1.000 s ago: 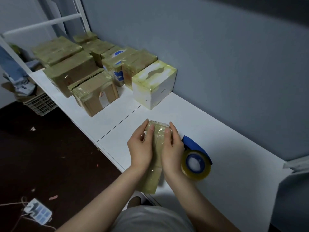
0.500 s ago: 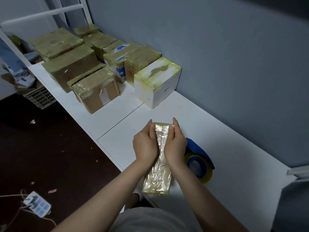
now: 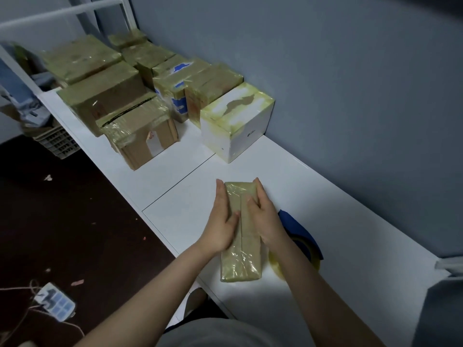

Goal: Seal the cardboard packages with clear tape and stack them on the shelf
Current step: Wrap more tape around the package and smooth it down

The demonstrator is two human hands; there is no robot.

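A small long cardboard package, wrapped in clear tape, lies flat on the white shelf in front of me. My left hand presses along its left side with straight fingers, thumb on top. On the package's right side lies my right hand in the same way. Just right of the package sits a blue tape dispenser with its yellowish roll of clear tape, partly hidden behind my right forearm.
Several taped cardboard boxes crowd the shelf's far left, the nearest a white box against the grey wall. A plastic crate and a power strip lie on the dark floor at left.
The package has turned from a narrow face up to its broad face up and now lies flat. Both hands stayed on its far end, on either side.
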